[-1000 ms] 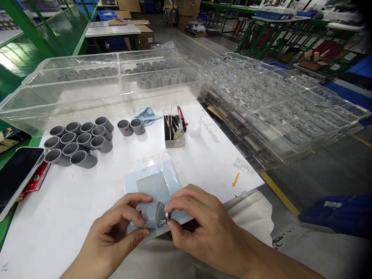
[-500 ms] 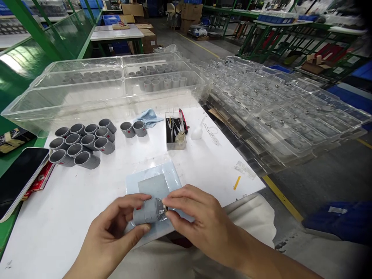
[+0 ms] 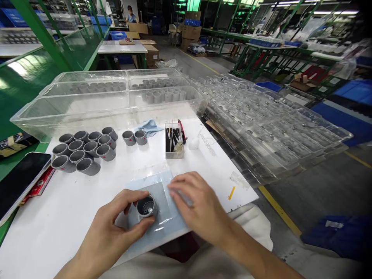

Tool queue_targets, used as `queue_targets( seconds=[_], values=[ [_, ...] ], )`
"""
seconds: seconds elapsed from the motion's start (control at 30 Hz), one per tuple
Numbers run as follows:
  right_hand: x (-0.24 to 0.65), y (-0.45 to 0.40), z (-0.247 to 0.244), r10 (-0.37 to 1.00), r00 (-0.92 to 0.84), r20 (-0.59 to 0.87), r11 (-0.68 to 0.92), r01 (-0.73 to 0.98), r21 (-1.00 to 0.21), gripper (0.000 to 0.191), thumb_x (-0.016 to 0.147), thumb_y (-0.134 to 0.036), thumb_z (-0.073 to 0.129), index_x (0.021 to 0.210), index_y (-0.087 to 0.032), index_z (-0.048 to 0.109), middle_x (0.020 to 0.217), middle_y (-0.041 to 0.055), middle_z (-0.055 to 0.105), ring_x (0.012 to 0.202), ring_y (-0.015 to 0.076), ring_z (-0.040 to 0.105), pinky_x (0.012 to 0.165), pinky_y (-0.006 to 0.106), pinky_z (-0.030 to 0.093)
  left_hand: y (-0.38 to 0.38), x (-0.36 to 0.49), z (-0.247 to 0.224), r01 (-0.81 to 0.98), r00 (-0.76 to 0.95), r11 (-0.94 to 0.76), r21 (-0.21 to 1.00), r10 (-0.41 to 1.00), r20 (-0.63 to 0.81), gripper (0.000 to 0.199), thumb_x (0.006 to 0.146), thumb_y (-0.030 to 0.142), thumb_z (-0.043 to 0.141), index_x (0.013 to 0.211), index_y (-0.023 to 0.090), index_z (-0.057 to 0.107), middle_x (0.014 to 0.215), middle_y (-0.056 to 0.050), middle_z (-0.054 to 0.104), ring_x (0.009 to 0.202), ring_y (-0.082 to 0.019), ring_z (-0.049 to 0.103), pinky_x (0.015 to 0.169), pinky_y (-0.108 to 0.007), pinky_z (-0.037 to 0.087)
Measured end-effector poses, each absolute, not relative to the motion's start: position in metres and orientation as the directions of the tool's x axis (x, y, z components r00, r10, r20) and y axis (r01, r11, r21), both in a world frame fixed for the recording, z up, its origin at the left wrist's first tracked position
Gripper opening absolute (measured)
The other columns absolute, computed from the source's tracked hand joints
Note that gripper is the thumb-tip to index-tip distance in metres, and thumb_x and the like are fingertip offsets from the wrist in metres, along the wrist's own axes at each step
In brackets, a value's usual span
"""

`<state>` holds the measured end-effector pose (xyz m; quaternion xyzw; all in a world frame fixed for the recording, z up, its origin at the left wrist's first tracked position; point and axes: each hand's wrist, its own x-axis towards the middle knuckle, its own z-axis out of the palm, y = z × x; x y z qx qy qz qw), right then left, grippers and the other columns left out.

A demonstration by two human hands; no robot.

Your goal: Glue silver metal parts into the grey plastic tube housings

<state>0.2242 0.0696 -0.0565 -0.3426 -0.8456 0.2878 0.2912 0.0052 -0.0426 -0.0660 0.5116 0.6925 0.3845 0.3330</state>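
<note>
My left hand grips a grey plastic cylinder between thumb and fingers, low over a blue pad with a grey square sheet on it. The cylinder's open end tilts toward me, and small round parts show inside. To its right, apart from it, is my right hand, its fingers loosely bent with a gap to the thumb and nothing visible between them. Several similar grey cups stand grouped at the left of the white table.
Behind the pad stands a clear box of thin tools, with a small white bottle beside it and a blue cloth farther left. Clear trays line the back. A phone lies at the left edge.
The cylinder has turned so its open end faces up toward me. My right hand has let go of its end fitting and moved slightly away. The view has tipped upward.
</note>
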Motion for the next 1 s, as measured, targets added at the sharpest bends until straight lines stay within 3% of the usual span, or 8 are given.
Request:
queue_targets(
  seconds=[0.17,0.27,0.33,0.5,0.6,0.73,0.83,1.0],
  values=[
    [0.222,0.126,-0.034,0.898,-0.317,0.305,0.435,0.539,-0.721,0.039,0.099,-0.036,0.067,0.133,-0.016,0.064,0.094,0.0025,0.077,0.079,0.0183,0.07,0.071,0.032,0.052,-0.045,0.0,-0.079,0.328,-0.217,0.135,0.935,0.974,-0.064,0.041,0.087,0.038,0.082,0.125,0.044,0.068,0.124,0.003,0.074,0.117,-0.025,0.066,0.096,-0.039,0.05],
    [0.21,0.149,-0.023,0.882,-0.34,0.326,0.471,0.599,-0.647,0.023,0.099,-0.034,0.065,0.112,-0.019,0.075,0.087,0.0009,0.078,0.075,0.0181,0.069,0.069,0.031,0.047,-0.041,-0.003,-0.081,0.313,-0.117,0.036,0.949,0.993,0.001,0.037,0.089,0.033,0.081,0.123,0.043,0.07,0.124,0.002,0.072,0.118,-0.023,0.066,0.099,-0.037,0.05],
    [0.203,0.157,-0.018,0.865,-0.341,0.368,0.501,0.62,-0.603,0.022,0.1,-0.035,0.064,0.094,-0.019,0.078,0.083,0.0015,0.078,0.073,0.0186,0.068,0.07,0.032,0.045,-0.039,-0.003,-0.081,0.314,-0.07,-0.026,0.949,0.996,0.051,0.043,0.088,0.029,0.082,0.126,0.044,0.069,0.122,0.002,0.072,0.117,-0.022,0.066,0.1,-0.036,0.051],
    [0.2,0.163,-0.011,0.818,-0.424,0.389,0.565,0.721,-0.401,0.021,0.099,-0.033,0.066,0.09,-0.02,0.08,0.086,0.0037,0.081,0.074,0.0219,0.07,0.068,0.034,0.042,-0.035,-0.003,-0.079,0.316,-0.014,-0.118,0.941,0.992,0.129,0.05,0.086,0.026,0.085,0.13,0.044,0.07,0.117,0.001,0.074,0.113,-0.022,0.066,0.096,-0.035,0.052],
    [0.206,0.156,-0.001,0.756,-0.429,0.495,0.636,0.661,-0.398,0.018,0.099,-0.033,0.068,0.093,-0.021,0.081,0.094,0.0055,0.082,0.084,0.0242,0.074,0.073,0.036,0.048,-0.034,-0.005,-0.078,0.308,-0.03,-0.094,0.947,0.994,0.109,0.05,0.086,0.028,0.085,0.132,0.041,0.071,0.118,-0.001,0.074,0.112,-0.024,0.067,0.095,-0.037,0.054],
    [0.219,0.119,0.021,0.61,-0.201,0.766,0.717,0.552,-0.426,0.009,0.095,-0.029,0.075,0.089,-0.025,0.08,0.09,0.0039,0.081,0.077,0.0206,0.071,0.065,0.035,0.049,-0.034,-0.006,-0.078,0.293,-0.039,-0.066,0.954,0.996,0.08,0.052,0.085,0.031,0.086,0.134,0.042,0.07,0.12,-0.002,0.074,0.111,-0.025,0.068,0.093,-0.038,0.055],
    [0.224,0.083,0.028,0.636,-0.322,0.701,0.756,0.439,-0.485,0.007,0.094,-0.023,0.077,0.097,-0.029,0.079,0.09,0.0017,0.079,0.074,0.0189,0.068,0.061,0.033,0.05,-0.034,-0.005,-0.078,0.288,-0.05,-0.054,0.956,0.996,0.071,0.053,0.086,0.031,0.086,0.134,0.043,0.07,0.12,-0.001,0.074,0.111,-0.024,0.068,0.095,-0.037,0.055],
    [0.209,0.051,0.004,0.626,-0.553,0.551,0.744,0.211,-0.633,0.015,0.094,-0.01,0.072,0.104,-0.021,0.076,0.089,0.0032,0.076,0.08,0.0172,0.07,0.069,0.03,0.057,-0.035,-0.004,-0.078,0.29,-0.04,-0.062,0.955,0.996,0.077,0.056,0.086,0.03,0.086,0.136,0.046,0.067,0.122,0.001,0.073,0.115,-0.022,0.067,0.098,-0.036,0.054]
  ],
)
